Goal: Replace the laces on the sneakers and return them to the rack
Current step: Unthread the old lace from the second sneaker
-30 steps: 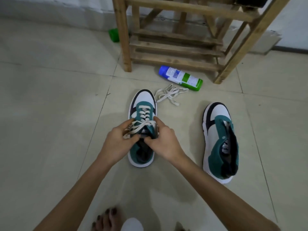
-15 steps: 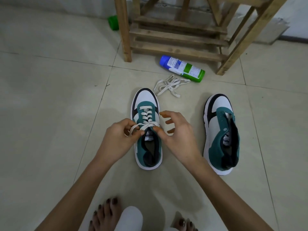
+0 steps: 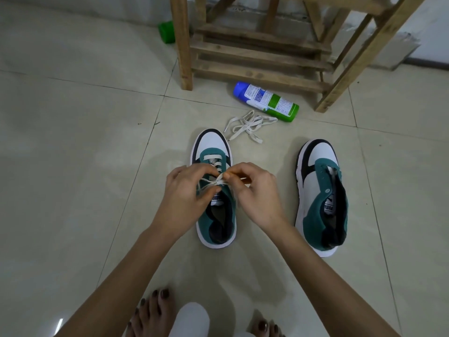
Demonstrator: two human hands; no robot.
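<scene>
A white, teal and black sneaker (image 3: 211, 147) stands on the floor tiles, toe away from me, with a cream lace (image 3: 213, 164) threaded through its eyelets. Over its tongue my left hand (image 3: 187, 195) pinches the lace ends, and my right hand (image 3: 255, 190) pinches the same lace from the other side. The two hands almost touch above the shoe. The second sneaker (image 3: 320, 190) lies to the right with no lace in it. A loose cream lace (image 3: 247, 126) is bundled on the floor just beyond the first shoe's toe.
A wooden rack (image 3: 262, 54) stands at the back, its lowest slats near the floor. A blue and green spray can (image 3: 266, 100) lies on its side before it. A small green object (image 3: 167, 31) sits behind the rack's left leg. My bare feet (image 3: 155, 310) show at the bottom edge.
My hands have drawn closer together over the laced sneaker and now both pinch the lace at its middle. The camera has tilted down a little, so the rack appears higher.
</scene>
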